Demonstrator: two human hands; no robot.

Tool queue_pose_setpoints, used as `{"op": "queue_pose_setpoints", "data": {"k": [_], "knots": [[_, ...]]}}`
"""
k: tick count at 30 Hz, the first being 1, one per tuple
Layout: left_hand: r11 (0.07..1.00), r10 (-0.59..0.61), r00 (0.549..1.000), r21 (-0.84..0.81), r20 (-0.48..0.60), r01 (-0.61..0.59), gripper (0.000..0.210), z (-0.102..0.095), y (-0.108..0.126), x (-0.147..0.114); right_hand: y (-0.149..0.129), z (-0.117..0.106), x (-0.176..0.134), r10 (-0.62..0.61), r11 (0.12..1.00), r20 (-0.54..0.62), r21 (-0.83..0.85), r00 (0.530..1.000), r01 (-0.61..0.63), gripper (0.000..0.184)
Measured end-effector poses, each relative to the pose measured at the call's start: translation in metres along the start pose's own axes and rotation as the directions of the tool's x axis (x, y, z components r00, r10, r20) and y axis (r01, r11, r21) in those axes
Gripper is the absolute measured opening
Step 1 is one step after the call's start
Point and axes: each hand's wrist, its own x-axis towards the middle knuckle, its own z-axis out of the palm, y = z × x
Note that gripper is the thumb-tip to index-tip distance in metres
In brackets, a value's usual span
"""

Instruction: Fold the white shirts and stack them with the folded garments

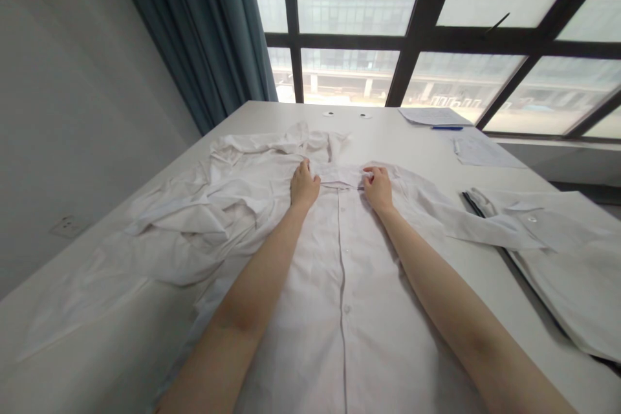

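Head view shows our left hand [304, 186] and right hand [377, 187] each pinching an end of the collar [337, 174] at the frame's centre, the white shirt [373, 284] lying front up toward the lower middle, already spread along the bench [388, 136], we judge, but unfolded, with crumpled cloth [194, 226] left unsmoothed at left.

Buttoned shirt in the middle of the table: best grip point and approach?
I'd pinch both ends of the collar from above, one hand per side, where the left hand and right hand are. The shirt lies spread, button front up, collar at the far end. Avoid the sleeve: it overlaps the folded cloth.
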Motion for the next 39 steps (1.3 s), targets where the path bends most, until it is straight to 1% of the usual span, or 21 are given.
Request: {"op": "queue_pose_setpoints", "data": {"k": [5,14,21,28,31,33,35,36,37,39], "knots": [[1.000,0.010,0.999,-0.012,0.043,-0.010,0.050,-0.001,0.000,-0.001,-0.004,-0.003,-0.001,-0.027,1.000,0.027,0.004,0.999,0.027,0.035],[0.999,0.036,0.998,-0.020,0.055,-0.035,0.045,-0.004,-0.001,0.001,-0.009,-0.008,-0.001,-0.059,0.998,0.057,-0.004,0.997,0.059,0.038],[0.993,0.113,0.991,-0.038,0.076,-0.110,0.055,-0.003,-0.003,0.006,-0.009,-0.009,-0.002,-0.081,0.997,0.073,0.000,0.994,0.082,0.046],[0.993,0.109,0.990,0.027,0.084,-0.112,0.062,0.001,-0.007,0.004,-0.007,-0.008,-0.003,-0.053,0.996,0.088,-0.069,0.995,0.059,0.046],[0.993,0.097,0.993,0.060,0.066,-0.101,0.061,-0.002,-0.004,-0.001,-0.009,-0.009,-0.005,-0.039,0.991,0.099,-0.123,0.994,0.051,0.044],[0.988,0.103,0.994,0.114,0.039,-0.107,0.060,-0.007,0.002,-0.004,-0.011,-0.010,-0.005,-0.033,0.986,0.102,-0.162,0.994,0.050,0.043],[0.970,0.154,0.988,0.189,0.025,-0.156,0.059,-0.010,0.009,-0.008,-0.014,-0.011,-0.005,-0.045,0.980,0.115,-0.189,0.992,0.066,0.044],[0.954,0.200,0.979,0.219,0.038,-0.203,0.058,-0.012,0.012,-0.009,-0.015,-0.011,-0.006,-0.059,0.977,0.132,-0.195,0.989,0.085,0.045],[0.936,0.254,0.965,0.235,0.070,-0.263,0.057,-0.012,0.014,-0.011,-0.017,-0.011,-0.006,-0.078,0.974,0.157,-0.197,0.985,0.109,0.046],[0.897,0.345,0.923,0.228,0.173,-0.378,0.054,-0.011,0.017,-0.012,-0.019,-0.010,-0.007,-0.116,0.968,0.219,-0.193,0.969,0.160,0.046]]}}
